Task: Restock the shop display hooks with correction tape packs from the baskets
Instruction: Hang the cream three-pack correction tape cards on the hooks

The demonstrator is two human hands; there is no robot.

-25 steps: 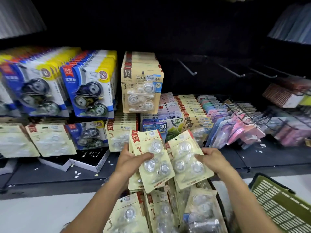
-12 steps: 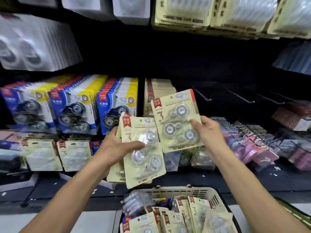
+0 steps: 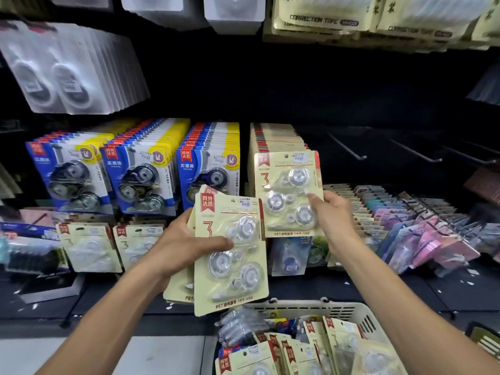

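Right hand [image 3: 328, 220] pinches pack [image 3: 290, 193] at hooked row [image 3: 276, 138].

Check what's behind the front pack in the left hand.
More cream cards peek out behind the front pack in the left hand; their count and faces are covered.

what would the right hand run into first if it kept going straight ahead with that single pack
Most likely the row of matching beige packs already hanging on the hook right behind it. The right hand holds the single pack up in front of that row, overlapping its front card; the gap between them is hard to judge.
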